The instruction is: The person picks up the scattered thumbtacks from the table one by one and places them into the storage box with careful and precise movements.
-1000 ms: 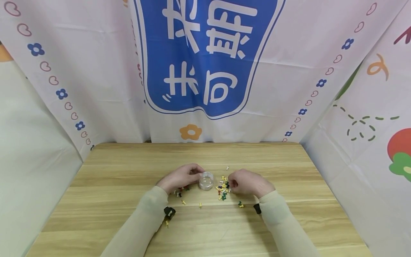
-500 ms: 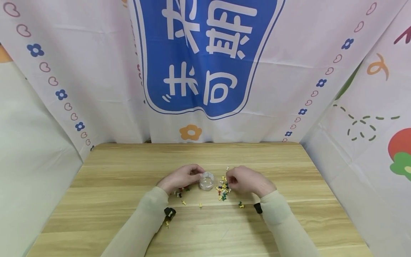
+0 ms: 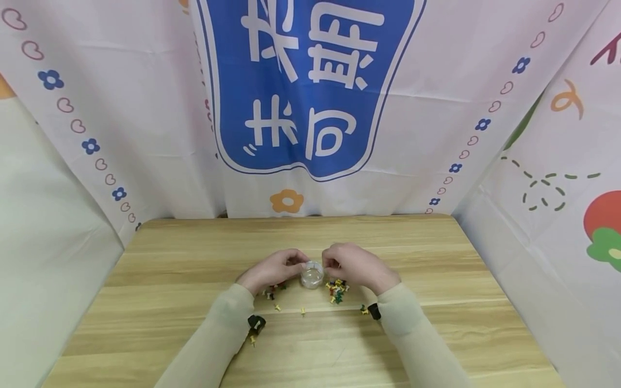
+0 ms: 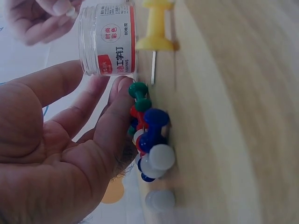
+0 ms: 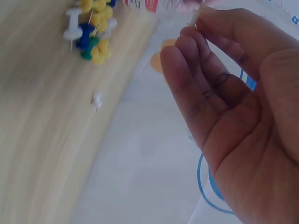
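Note:
A clear round jar (image 3: 312,275) with a printed label stands on the table, its mouth up; in the left wrist view the jar (image 4: 112,39) shows its label. My left hand (image 3: 276,269) holds the jar's left side between thumb and fingers. At the jar's right rim, my right hand (image 3: 356,265) pinches a small white push pin (image 5: 193,18) between thumb and fingertip. Just right of the jar lies a pile of coloured push pins (image 3: 337,291). More pins, among them a green one (image 4: 139,96), lie beside and under my left hand.
Single yellow pins lie nearer the front, one (image 3: 303,311) below the jar and one (image 3: 253,340) by the left sleeve. A green and yellow pair (image 3: 364,310) lies near the right wrist. A printed curtain (image 3: 194,178) hangs behind the table (image 3: 310,350).
My right hand has moved left from the pin pile to the jar's rim, with a white pin in its fingertips. The left hand stays at the jar. The head view has shifted slightly.

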### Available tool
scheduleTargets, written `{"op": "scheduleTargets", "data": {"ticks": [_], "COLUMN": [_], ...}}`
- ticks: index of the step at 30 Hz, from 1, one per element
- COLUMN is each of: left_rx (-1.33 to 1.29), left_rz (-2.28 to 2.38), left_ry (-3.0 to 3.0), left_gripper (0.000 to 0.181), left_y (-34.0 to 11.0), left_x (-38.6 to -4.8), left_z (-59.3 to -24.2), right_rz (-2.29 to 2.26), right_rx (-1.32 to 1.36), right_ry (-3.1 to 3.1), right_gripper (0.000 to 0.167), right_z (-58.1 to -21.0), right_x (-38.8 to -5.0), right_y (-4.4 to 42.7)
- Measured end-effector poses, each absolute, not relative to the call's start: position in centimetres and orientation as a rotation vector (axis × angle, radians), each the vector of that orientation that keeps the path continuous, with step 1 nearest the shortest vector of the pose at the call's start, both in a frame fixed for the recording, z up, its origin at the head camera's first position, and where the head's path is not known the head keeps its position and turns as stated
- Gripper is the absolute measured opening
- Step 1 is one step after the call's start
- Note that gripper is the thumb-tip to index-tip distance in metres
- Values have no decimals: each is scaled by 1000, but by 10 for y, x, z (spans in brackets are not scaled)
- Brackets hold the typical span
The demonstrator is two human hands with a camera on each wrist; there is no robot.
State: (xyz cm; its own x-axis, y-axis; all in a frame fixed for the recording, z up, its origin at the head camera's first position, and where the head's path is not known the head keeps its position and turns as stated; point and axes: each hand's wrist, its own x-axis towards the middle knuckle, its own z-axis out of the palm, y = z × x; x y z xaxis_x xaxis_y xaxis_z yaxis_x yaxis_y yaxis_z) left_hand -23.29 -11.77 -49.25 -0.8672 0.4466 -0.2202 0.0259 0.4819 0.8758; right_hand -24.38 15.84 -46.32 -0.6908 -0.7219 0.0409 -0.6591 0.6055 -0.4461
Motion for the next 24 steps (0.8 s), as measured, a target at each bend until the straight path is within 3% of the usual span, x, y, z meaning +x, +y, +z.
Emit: {"op": "scheduleTargets", "data": {"ticks": [12, 24], "left_rx": [393, 383], "left_rz": [1344, 1354], "left_ry": [2318, 2324], "left_gripper": [30, 29], "left_y": [-118, -116], "left_x": [-233, -231], "left_z": [-495, -492], "right_rz": [-486, -545], "right_rx": [-1161, -1038], "right_ry": [2750, 2758], "right_gripper": [16, 5], "right_z": [-456, -456], "right_x": [-235, -243], "right_y": [129, 142]}}
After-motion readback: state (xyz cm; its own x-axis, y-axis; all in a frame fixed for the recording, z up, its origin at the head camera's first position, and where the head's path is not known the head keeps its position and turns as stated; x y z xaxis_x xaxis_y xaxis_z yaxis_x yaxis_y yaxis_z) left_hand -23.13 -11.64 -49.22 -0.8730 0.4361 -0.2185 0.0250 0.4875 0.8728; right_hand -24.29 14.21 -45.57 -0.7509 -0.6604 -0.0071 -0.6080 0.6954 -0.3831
